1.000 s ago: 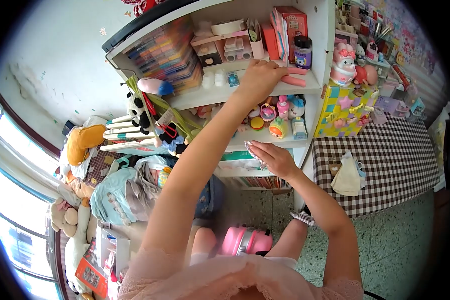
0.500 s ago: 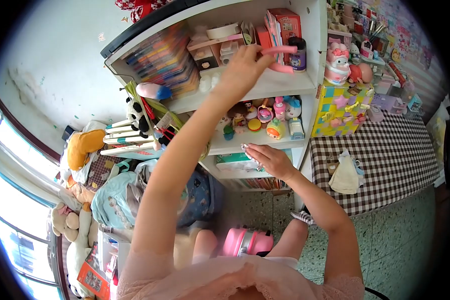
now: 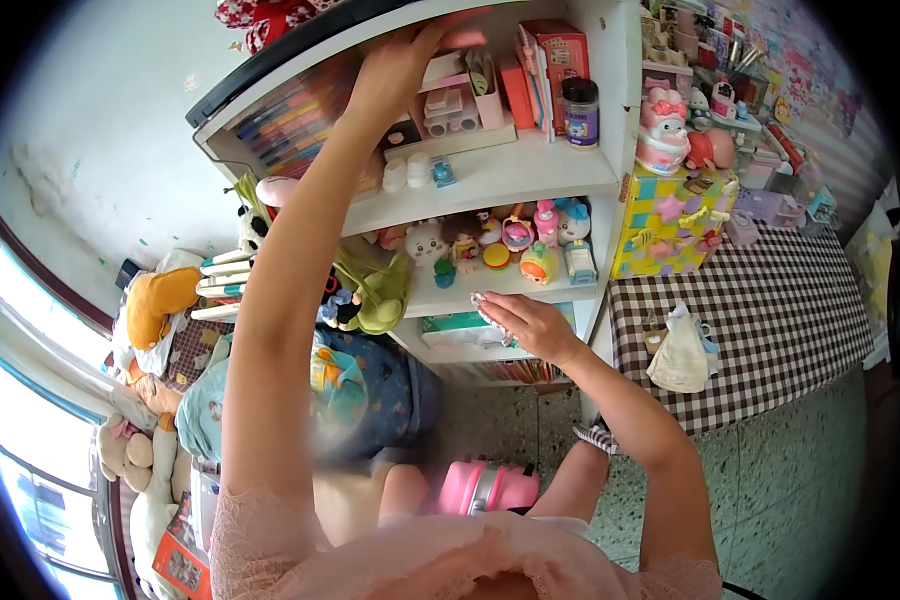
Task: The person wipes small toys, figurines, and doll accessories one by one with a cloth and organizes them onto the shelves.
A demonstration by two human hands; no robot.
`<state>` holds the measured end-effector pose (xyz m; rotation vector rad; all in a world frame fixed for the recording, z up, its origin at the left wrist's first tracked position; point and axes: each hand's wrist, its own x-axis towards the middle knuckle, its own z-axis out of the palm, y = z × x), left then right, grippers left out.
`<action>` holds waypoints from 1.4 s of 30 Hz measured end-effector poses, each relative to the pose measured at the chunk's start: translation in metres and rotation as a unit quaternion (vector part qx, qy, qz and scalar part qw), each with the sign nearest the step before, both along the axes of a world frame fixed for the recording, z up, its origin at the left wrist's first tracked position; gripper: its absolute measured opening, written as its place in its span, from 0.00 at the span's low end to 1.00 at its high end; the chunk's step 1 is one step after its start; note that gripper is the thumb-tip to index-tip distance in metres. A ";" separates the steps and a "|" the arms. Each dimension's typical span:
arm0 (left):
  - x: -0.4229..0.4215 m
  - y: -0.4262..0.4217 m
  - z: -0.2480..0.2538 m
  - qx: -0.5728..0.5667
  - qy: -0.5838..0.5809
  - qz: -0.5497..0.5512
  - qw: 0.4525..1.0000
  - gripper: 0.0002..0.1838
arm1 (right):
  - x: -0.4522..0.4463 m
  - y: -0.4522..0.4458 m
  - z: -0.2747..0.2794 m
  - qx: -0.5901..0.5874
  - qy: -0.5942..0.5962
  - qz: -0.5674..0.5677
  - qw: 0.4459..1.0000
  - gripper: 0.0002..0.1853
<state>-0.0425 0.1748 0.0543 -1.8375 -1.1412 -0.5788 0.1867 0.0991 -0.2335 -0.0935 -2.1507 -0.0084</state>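
My left hand (image 3: 398,72) is raised to the upper part of the top shelf. Its closed fingers grip a pink two-pronged thing (image 3: 463,38), blurred now, whose kind I cannot make out. Below that hand stand a pink desk organizer (image 3: 490,108), two small white jars (image 3: 407,172) and a little blue item (image 3: 443,171). In front of the lower shelves, my right hand (image 3: 538,328) is closed on a crumpled white patterned thing (image 3: 485,308), mostly covered by the fingers. Small toy figures (image 3: 538,263) line the middle shelf behind it.
A dark purple-labelled jar (image 3: 580,112) and red books (image 3: 560,70) occupy the top shelf's right side. A checkered table (image 3: 760,330) lies to the right, bearing a cream cloth (image 3: 682,360). A pink case (image 3: 485,488) sits on the floor between my legs.
My left hand has moved left and up along the top shelf with the pink thing, away from the dark jar. My right hand stays nearly in place, and the view has shifted slightly.
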 end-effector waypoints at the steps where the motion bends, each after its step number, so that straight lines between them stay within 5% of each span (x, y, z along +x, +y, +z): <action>1: 0.005 -0.004 -0.003 0.025 0.011 -0.033 0.999 0.23 | 0.000 0.000 0.002 0.011 0.002 -0.002 1.000 0.21; 8: 0.043 -0.007 0.002 0.033 0.096 -0.145 0.984 0.22 | -0.001 0.000 -0.001 0.016 -0.013 -0.012 1.000 0.21; 9: 0.043 -0.003 0.008 -0.096 0.067 -0.122 0.986 0.29 | -0.002 0.000 -0.003 0.017 -0.014 -0.012 1.000 0.21; 14: 0.069 0.033 0.011 -0.049 0.058 -0.168 0.983 0.24 | -0.003 0.000 -0.004 0.008 -0.002 0.006 1.000 0.22; 16: 0.096 0.011 0.025 -0.323 -0.243 -0.037 0.914 0.19 | -0.003 -0.001 -0.002 0.004 -0.004 0.003 1.000 0.22; 17: 0.095 0.030 0.020 -0.349 -0.403 -0.279 0.799 0.19 | -0.003 0.000 -0.004 0.006 -0.004 0.004 1.000 0.22; 20: 0.089 0.047 0.022 -0.321 -0.438 -0.207 0.814 0.21 | -0.002 0.001 -0.005 0.001 -0.010 0.007 1.000 0.23; 22: 0.081 0.058 0.017 -0.280 -0.399 -0.188 0.853 0.17 | -0.002 0.003 -0.004 -0.002 -0.008 0.006 1.000 0.23; 24: 0.071 0.071 0.019 -0.118 -0.031 -0.160 0.980 0.15 | -0.002 0.003 -0.003 -0.006 -0.005 0.006 1.000 0.23; 25: 0.071 0.072 0.019 -0.119 -0.033 -0.160 0.979 0.15 | -0.001 0.003 -0.003 -0.009 -0.003 0.007 1.000 0.23; 27: 0.071 0.073 0.024 -0.298 -0.116 -0.138 0.937 0.17 | 0.000 0.004 -0.003 -0.016 -0.010 0.007 1.000 0.22; 31: 0.079 0.065 0.028 -0.230 -0.030 -0.101 0.967 0.20 | 0.000 0.008 -0.002 -0.015 -0.010 0.007 1.000 0.22; 34: 0.089 0.043 0.039 -0.383 -0.040 -0.037 0.922 0.21 | 0.003 0.012 0.005 -0.038 0.023 0.006 0.999 0.22; 36: 0.088 0.050 0.035 -0.411 -0.081 -0.241 0.876 0.21 | 0.007 0.014 0.005 -0.076 0.041 0.006 0.996 0.22; 42: 0.091 0.061 0.031 -0.408 -0.120 -0.271 0.864 0.21 | 0.009 0.022 0.001 -0.081 0.048 -0.073 0.993 0.23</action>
